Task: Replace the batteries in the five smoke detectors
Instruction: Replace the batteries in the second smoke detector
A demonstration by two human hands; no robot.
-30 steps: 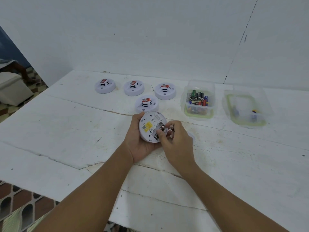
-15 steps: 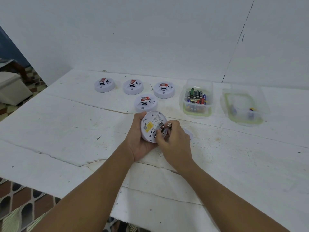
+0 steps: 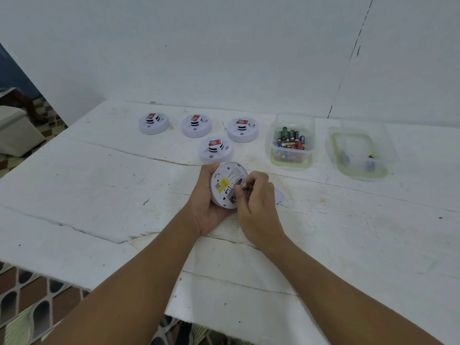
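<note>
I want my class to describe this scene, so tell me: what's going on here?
A person is working on a smoke detector held back-up in the left hand, while the right hand works at its open battery slot. Four more detectors sit face-up on the white table. Beyond, a clear tub holds many batteries; another tub holds few.

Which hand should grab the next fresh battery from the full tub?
Right, probably. The right hand works at the compartment on the side nearer the battery tub. The left hand cradles the detector, so it should stay put.
</note>
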